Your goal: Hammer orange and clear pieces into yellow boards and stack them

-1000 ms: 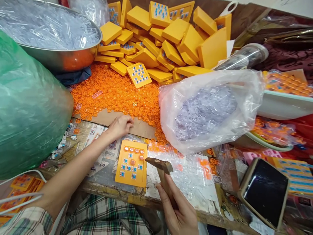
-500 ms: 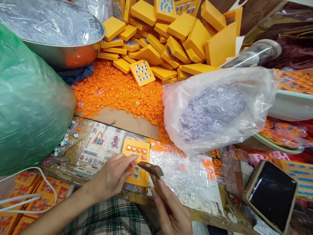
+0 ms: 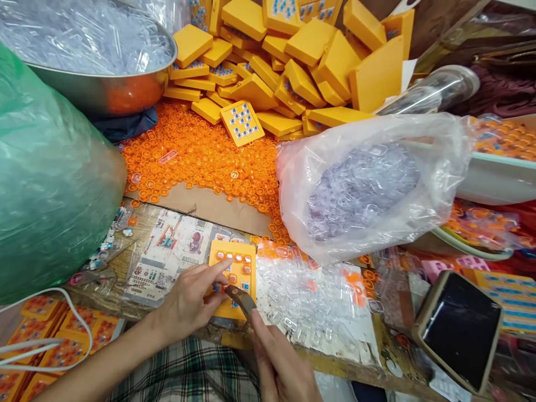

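A yellow tray (image 3: pixel 243 262) with rows of small orange caps and blue pieces lies on the worktable near its front edge. My left hand (image 3: pixel 190 298) rests on the tray's left part, index finger stretched out and pressing a cap, the other fingers curled. My right hand (image 3: pixel 281 365) is closed round the handle of a small wooden hammer (image 3: pixel 240 298). The hammer's head sits low over the tray's lower middle, right beside my left fingertips.
Loose orange caps (image 3: pixel 201 162) cover the table behind the tray, with a heap of yellow trays (image 3: pixel 293 61) beyond. A clear bag of clear pieces (image 3: pixel 364 184) lies right, a green bag (image 3: pixel 50 184) left, a metal bowl (image 3: pixel 104 89) far left, a phone (image 3: pixel 458 329) at right.
My left hand came back from the orange caps to the tray and now presses a cap with the index finger. The hammer head has dropped toward the tray.
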`<state>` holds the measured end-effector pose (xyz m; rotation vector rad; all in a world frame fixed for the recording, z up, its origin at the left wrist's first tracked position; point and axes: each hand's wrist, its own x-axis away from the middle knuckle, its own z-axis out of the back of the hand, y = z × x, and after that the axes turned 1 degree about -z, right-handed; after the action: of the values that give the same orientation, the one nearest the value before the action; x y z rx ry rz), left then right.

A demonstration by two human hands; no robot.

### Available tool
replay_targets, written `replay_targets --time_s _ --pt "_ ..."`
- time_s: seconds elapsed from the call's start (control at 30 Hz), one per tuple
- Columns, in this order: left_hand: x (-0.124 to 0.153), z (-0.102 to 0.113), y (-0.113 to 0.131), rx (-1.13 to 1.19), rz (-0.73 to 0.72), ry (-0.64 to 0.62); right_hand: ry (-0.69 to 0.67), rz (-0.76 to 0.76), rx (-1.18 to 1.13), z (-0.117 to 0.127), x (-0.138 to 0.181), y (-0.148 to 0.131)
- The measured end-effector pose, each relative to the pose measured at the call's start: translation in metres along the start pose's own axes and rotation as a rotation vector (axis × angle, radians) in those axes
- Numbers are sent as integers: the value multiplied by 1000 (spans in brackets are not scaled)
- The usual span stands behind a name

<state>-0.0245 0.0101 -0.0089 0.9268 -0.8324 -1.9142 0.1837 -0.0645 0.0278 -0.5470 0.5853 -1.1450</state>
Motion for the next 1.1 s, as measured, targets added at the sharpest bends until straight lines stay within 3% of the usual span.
replay_targets --time_s 0.1,0.27,0.43,0.53,0.63,0.7,0.87,0.97,1.1 --pt "-1 0 1 -2 15 -12 0 -15 -22 -1 -1 2" --pt "-3 1 4 -17 39 -22 117 51 -23 5 -1 -1" --pt "-3 2 7 22 172 -69 -48 5 92 2 1 -1" --pt "-10 12 8 98 218 -99 -13 -26 4 -1 4 5" --pt "-33 22 6 118 207 -10 143 -123 -119 -6 11 13" --pt "-59 20 5 29 135 22 264 -265 -191 -10 15 18" --pt "-126 -16 1 -230 51 -304 322 -562 -432 -18 25 23" --pt "-145 -31 0 -256 56 -371 370 -596 -488 -19 28 23" --pt "-151 -35 2 -292 78 -413 413 -638 -513 -21 27 21"
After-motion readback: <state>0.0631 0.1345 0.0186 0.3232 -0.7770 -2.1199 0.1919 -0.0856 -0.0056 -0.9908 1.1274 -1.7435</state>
